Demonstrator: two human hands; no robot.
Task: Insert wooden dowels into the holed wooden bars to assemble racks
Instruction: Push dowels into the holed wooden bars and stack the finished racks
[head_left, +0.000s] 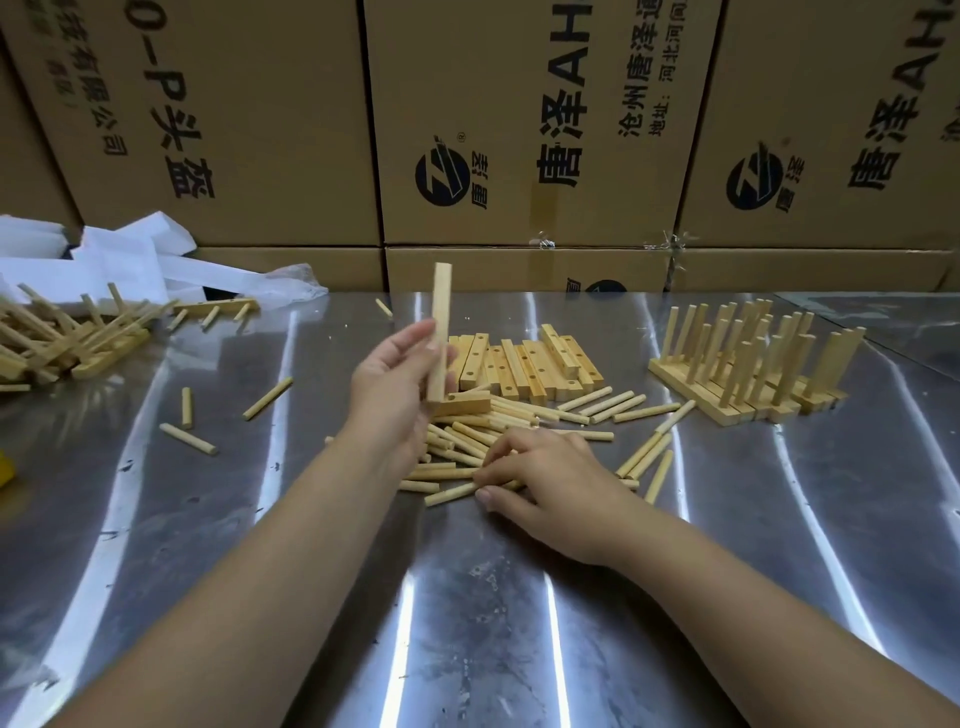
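Wooden bar upright in L hand

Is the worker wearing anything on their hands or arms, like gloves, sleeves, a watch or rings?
No. The left hand and right hand are bare: no gloves, and no rings that I can see. The left forearm and right forearm are uncovered to the picture's edge, with no sleeves, watch, bracelet or markings in view.

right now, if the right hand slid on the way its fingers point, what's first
The loose dowel pile, right at the fingertips of the right hand; past it, probably the left forearm.
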